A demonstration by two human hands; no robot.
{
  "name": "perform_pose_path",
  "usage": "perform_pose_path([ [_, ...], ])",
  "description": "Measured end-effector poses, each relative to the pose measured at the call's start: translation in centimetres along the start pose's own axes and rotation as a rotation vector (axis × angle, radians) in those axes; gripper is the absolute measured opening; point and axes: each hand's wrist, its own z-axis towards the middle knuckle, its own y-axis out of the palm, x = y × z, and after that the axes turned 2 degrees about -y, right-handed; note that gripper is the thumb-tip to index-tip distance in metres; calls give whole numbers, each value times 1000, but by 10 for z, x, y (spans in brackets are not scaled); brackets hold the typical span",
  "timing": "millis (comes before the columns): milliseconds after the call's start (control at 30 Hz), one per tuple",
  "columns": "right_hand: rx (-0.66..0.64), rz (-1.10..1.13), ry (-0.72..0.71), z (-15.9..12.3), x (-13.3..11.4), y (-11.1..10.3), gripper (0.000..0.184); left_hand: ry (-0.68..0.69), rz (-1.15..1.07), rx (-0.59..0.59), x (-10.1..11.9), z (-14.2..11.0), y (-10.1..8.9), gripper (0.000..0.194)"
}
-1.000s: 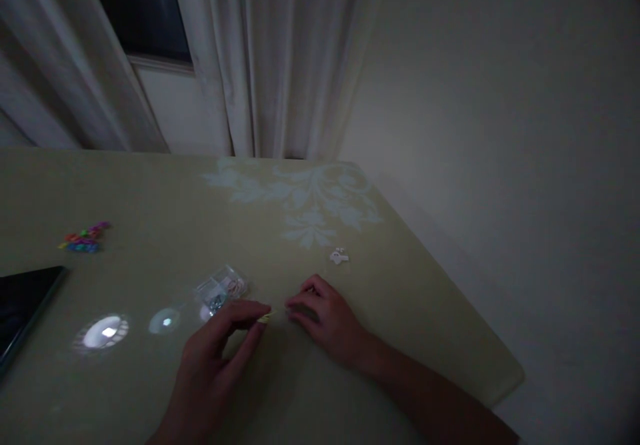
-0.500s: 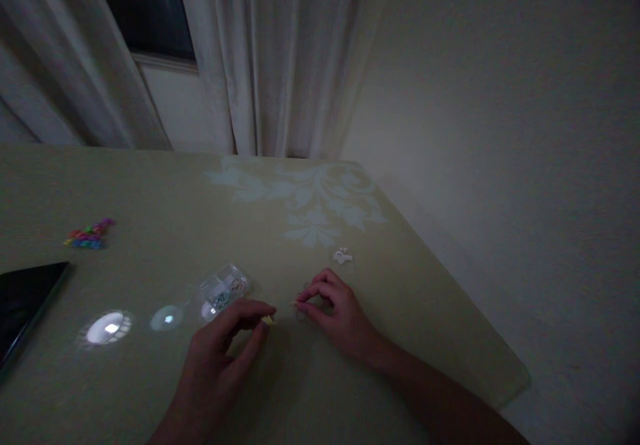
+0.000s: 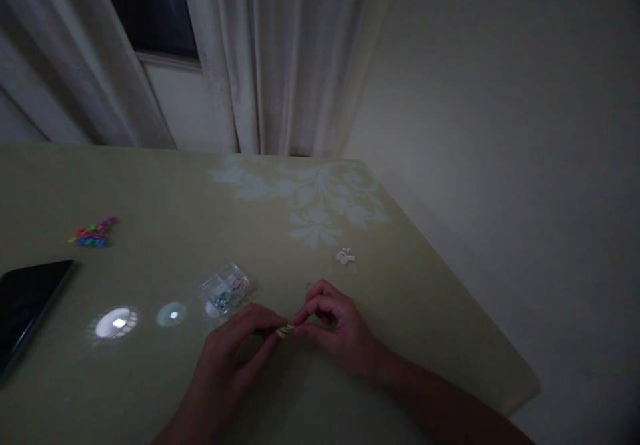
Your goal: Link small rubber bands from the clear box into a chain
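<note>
Between the thumb and index finger of my left hand (image 3: 235, 348) is a small pale yellow piece (image 3: 285, 331) with a ridged or looped look, too small to name surely. My right hand (image 3: 337, 328) comes in from the right, its thumb and index fingertips pinched together at the right end of that piece. Whether those fingertips hold the piece itself or a separate bit cannot be made out. Just behind my left hand lies a small clear divided box (image 3: 227, 289) with tiny greenish and pinkish things inside.
A small white piece (image 3: 345, 256) lies beyond my right hand. A pile of small bright coloured pieces (image 3: 94, 233) sits at the left, behind a dark flat device (image 3: 35, 298). The table (image 3: 165, 391) has its right edge beside a wall; curtains (image 3: 285, 65) hang behind.
My hands have come together, my left hand moving right with the pale yellow piece until it meets my right fingertips. Half a second ago, a tiny yellowish bit showed at my right fingertips.
</note>
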Motion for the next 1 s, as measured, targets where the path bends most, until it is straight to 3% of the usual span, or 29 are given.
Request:
perform_pose_path([
  [200, -1, -33, -24, 0, 0, 0, 30, -17, -33, -60, 1, 0, 0, 13],
  [467, 42, -55, -36, 1, 4, -2, 29, 39, 45, 5, 0, -1, -2, 14],
  [600, 85, -146, -83, 0, 6, -6, 19, 77, 223, 107, -14, 3, -28, 15],
  [700, 106, -211, -126, -1, 6, -8, 11, 28, 482, 280, -28, 7, -57, 18],
  [767, 112, -238, -139, -2, 7, -8, 8, 27, 681, 321, -35, 8, -71, 27],
  [867, 118, -266, -180, -1, 8, -8, 6, 86, 859, 258, -42, 7, -78, 35],
  [1000, 152, -328, -233, 3, 8, -17, 6, 179, 923, 127, -47, 5, -76, 40],
])
